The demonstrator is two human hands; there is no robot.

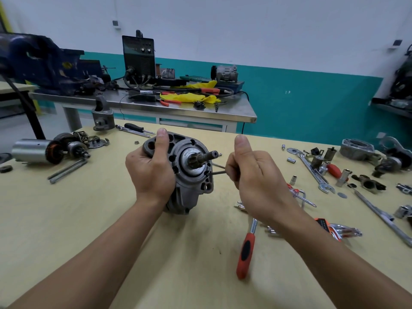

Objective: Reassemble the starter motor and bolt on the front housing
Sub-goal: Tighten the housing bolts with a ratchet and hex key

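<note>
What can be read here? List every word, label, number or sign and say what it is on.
No text reads clearly.
Stamped characters on the face ring of the starter motor, which the left hand grips: too blurred to read.
Panel print on the black machine on the rear bench: too small.
Label on the orange hex key holder: blurred.
Thin hex key gripped in the right hand: no marking shows.

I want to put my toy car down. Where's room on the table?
Bare table at left, nearer than the long bolts; also between the forearms, left of the red ratchet. The right side is crowded with sockets, spanners.
</note>
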